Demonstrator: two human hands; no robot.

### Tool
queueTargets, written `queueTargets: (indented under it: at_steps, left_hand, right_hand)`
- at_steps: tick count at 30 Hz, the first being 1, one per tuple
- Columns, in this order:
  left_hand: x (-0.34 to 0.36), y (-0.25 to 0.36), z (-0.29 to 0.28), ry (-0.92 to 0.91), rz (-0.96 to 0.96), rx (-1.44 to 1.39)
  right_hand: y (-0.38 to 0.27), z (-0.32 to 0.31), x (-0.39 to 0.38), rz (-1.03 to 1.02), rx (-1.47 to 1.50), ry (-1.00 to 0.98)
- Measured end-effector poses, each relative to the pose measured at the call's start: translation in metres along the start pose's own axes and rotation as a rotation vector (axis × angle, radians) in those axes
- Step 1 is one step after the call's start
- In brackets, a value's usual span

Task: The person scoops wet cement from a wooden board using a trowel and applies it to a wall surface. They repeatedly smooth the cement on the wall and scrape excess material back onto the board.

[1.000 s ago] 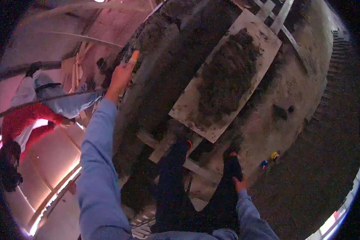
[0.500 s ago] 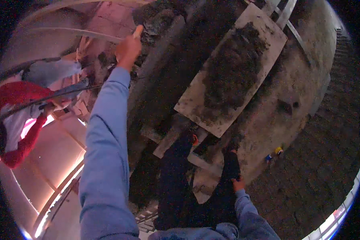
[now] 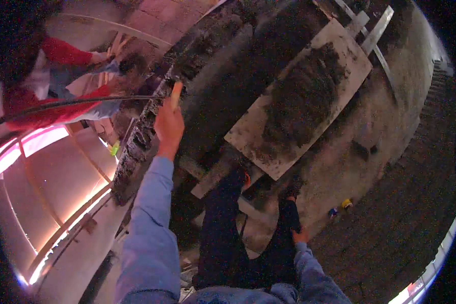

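Observation:
My left hand (image 3: 169, 124) reaches out at centre left, closed round a tool with a light wooden handle (image 3: 176, 95). The handle's end sticks up past my fist; the tool's working end is hidden or lost in the dark. Beneath and beside the hand runs a long course of masonry with rough dark mortar (image 3: 138, 143) along it. My right hand (image 3: 300, 235) lies against my right trouser leg near the knee and holds no tool, as far as I see. Ahead of my feet, a pale board (image 3: 283, 166) carries a wide heap of dark wet mortar (image 3: 304, 93).
Past the masonry on the left, a person in red sleeves (image 3: 68, 50) bends over. A dark curved line (image 3: 61, 109) crosses there. Planks (image 3: 377, 30) jut from under the board's far end. Small blue and yellow objects (image 3: 346, 203) lie on the ground at right.
My left hand has drawn back toward me with the wooden-handled tool. The view has shifted, showing more of the masonry on the left. The red-sleeved person's arms have moved. My right hand stays at the leg.

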State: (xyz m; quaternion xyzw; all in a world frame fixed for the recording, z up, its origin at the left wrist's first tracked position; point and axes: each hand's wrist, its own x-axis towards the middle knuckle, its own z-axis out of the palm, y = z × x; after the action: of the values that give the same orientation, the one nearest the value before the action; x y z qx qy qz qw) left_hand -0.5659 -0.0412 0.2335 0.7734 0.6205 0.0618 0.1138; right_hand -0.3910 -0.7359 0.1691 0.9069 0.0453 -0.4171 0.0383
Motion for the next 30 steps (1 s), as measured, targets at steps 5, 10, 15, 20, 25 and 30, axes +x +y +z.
queueTargets:
  at_steps: [5,10,15,20,25,30]
  left_hand:
    - [-0.044,0.008,0.025,0.126,0.066,-0.102]
    - [0.032,0.021,0.066,-0.006,0.031,-0.070]
    - [0.120,0.067,0.117,-0.031,0.130,-0.079]
    - [0.160,0.123,0.127,-0.057,0.196,-0.068]
    - [0.120,0.058,0.120,-0.091,0.192,-0.151]
    - [0.048,0.027,0.098,-0.081,-0.020,-0.029]
  right_hand:
    - [0.038,0.028,-0.002,0.083,0.047,-0.006]
    - [0.010,0.017,-0.014,0.109,0.173,-0.136]
    - [0.007,0.025,-0.008,0.016,0.274,-0.044]
    - [-0.021,0.009,0.000,0.146,0.077,-0.062]
    - [-0.022,0.012,0.023,0.161,0.105,-0.137]
    - [-0.048,-0.006,0.025,0.062,-0.116,-0.109]
